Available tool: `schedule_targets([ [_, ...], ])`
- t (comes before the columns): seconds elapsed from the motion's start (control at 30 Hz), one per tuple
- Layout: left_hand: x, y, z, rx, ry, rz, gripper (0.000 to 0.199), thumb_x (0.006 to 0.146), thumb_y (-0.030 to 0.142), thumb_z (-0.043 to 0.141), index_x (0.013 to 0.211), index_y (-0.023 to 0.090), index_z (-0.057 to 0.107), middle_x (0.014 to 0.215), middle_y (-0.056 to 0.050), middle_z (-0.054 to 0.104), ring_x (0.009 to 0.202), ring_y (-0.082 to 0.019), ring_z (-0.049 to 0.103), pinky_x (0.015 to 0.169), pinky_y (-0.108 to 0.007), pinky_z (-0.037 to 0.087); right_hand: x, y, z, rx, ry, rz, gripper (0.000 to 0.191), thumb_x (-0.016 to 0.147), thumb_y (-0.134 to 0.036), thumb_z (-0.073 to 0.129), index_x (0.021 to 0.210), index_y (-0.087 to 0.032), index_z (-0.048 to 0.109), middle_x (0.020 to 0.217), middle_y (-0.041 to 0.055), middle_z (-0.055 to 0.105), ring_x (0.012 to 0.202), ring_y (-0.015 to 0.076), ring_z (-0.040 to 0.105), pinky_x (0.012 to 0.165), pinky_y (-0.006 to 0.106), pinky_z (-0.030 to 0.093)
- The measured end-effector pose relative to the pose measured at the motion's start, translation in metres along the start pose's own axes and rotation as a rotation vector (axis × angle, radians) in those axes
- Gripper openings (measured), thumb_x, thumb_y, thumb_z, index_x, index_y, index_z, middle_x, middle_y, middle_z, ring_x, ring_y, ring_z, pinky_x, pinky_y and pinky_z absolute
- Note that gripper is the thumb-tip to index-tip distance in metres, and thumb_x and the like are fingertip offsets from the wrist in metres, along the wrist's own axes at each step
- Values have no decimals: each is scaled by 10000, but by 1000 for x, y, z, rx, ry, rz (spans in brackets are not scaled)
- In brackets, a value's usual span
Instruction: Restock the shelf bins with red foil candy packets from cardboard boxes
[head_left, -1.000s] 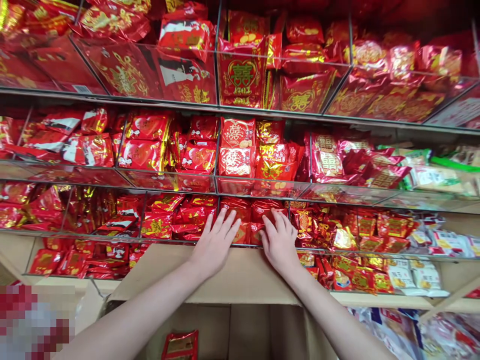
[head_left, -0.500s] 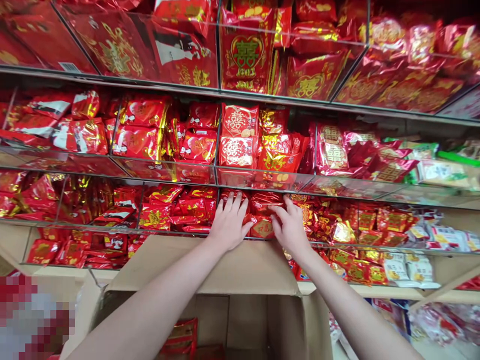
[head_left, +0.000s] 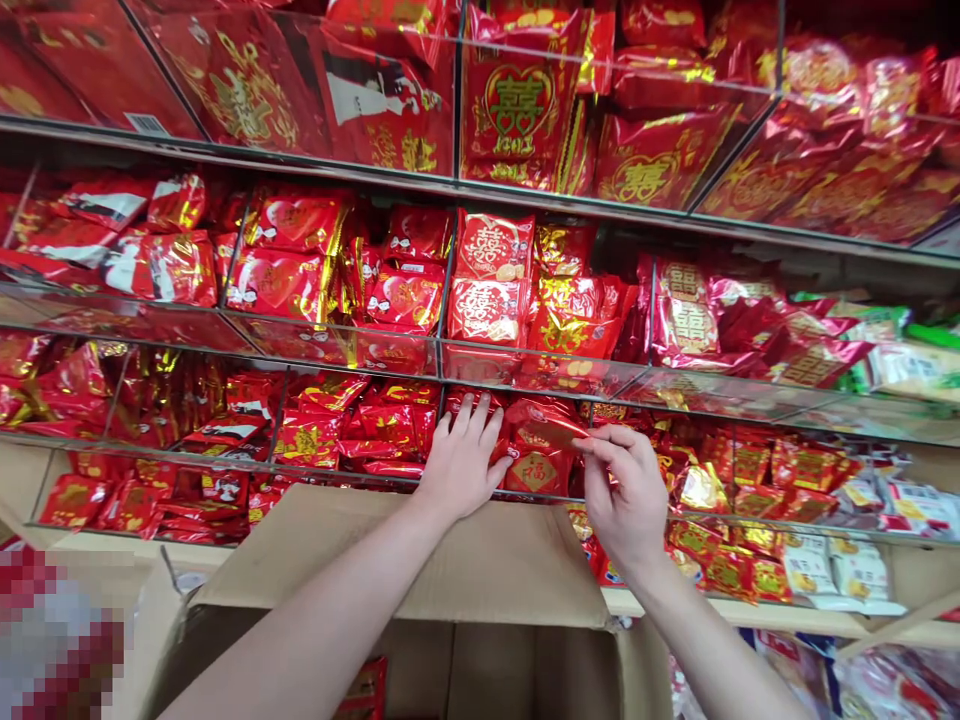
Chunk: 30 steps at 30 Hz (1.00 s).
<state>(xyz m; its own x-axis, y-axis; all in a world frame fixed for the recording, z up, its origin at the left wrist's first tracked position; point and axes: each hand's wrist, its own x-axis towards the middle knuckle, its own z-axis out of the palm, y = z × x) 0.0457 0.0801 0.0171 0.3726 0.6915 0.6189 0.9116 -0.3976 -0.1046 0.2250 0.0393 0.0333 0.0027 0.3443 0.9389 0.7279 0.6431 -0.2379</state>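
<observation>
My left hand [head_left: 461,455] lies with its fingers spread over red packets in a compartment of the lower shelf, so it is open. Beside it, my right hand [head_left: 626,490] is closed, with thumb and forefinger pinching the right corner of a shiny red packet [head_left: 551,418]. That packet is tilted, its right edge lifted a little. Just below it, a red packet with a gold diamond [head_left: 534,472] shows in the same compartment. My left fingertips partly cover the packets beneath them. An open cardboard box [head_left: 495,540] stands under my forearms, its flap against the shelf front.
Clear dividers part the shelves of red and gold packets. Above my hands runs a shelf's clear front lip [head_left: 480,362]. A few red-edged packets [head_left: 364,690] lie inside the box. White packets [head_left: 832,570] sit at the lower right. The bottom left corner is pixelated.
My right hand has moved right and toward me, and now pinches the red packet's corner, lifting it. My left hand stays on the packets. The view has shifted slightly.
</observation>
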Motion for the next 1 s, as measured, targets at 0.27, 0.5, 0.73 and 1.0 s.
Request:
schedule_targets([
  [0.27,-1,-2,2,-22,-29,21,539,772,386,509,1278,217,433,1443,-105,302,1307,-307,238,1009,-442,248,-19,2,26,398,-190,607,164,792,-271,516,853,-157,618,893,96,636,833,191,595,798,392,486],
  [0.5,-1,-1,1,-32,-50,10,583,789,390,482,1327,203,358,1452,-102,287,1316,-301,218,1005,-435,247,-29,-4,32,275,-346,437,489,674,-396,664,1087,-146,585,1229,165,468,1096,267,506,842,397,489],
  [0.73,-1,0,-1,-44,-36,14,529,789,338,483,1296,209,407,1423,-85,351,1318,-295,214,1016,-453,225,-23,-13,29,-282,-640,-8,441,839,-284,487,1240,-101,476,1280,179,471,1053,281,554,835,421,509],
  [1.0,-1,1,0,-44,-9,5,376,815,354,453,1142,192,545,1126,-96,619,1114,-259,467,1006,-443,256,-6,3,56,-215,-331,-255,349,919,-222,343,1174,-82,535,1191,180,554,1112,219,512,920,389,457],
])
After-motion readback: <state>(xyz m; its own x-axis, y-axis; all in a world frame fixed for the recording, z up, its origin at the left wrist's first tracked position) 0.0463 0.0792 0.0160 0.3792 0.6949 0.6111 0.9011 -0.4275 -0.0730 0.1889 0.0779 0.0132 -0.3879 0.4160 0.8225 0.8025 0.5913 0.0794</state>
